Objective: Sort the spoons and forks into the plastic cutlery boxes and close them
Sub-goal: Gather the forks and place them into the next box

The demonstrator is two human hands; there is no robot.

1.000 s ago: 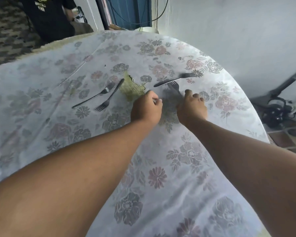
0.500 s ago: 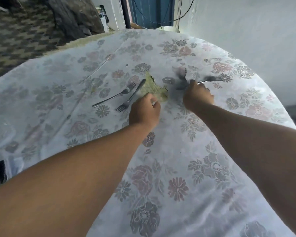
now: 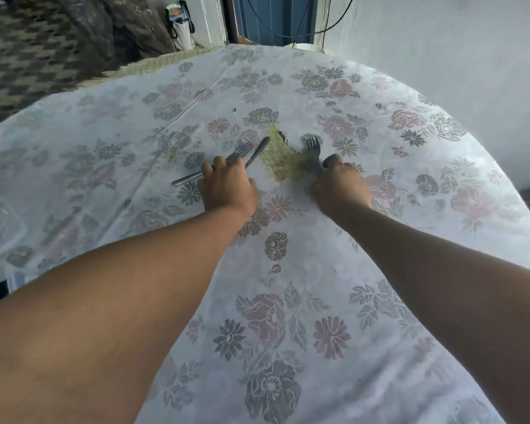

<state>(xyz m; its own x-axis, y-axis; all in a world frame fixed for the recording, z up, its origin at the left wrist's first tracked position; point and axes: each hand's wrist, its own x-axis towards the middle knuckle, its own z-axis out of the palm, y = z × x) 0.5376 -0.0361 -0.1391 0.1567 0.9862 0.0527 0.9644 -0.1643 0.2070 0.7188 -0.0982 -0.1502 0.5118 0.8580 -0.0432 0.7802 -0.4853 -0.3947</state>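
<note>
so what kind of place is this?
Probably a home dining area: a table under a torn floral tablecloth, forks on it, a blue door and patterned floor behind.

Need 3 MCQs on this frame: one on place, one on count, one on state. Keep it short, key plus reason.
1. Where does the torn hole in the white floral tablecloth lie?
A. between the two hands
B. at the table's near edge
C. under the left forearm

2. How many metal forks lie on the cloth at the left hand?
A. none
B. two
C. five

3. What is the right hand doing?
A. resting flat and empty
B. gripping metal forks, tines pointing away
C. pressing a box lid down

Key:
1 A: the torn hole, showing yellow woven matting, sits between the hands.
2 B: two grey metal forks cross just beyond the left hand's fingers.
3 B: fingers curl round the held forks, whose tines stick out past the thumb; how many it holds is unclear.
</note>
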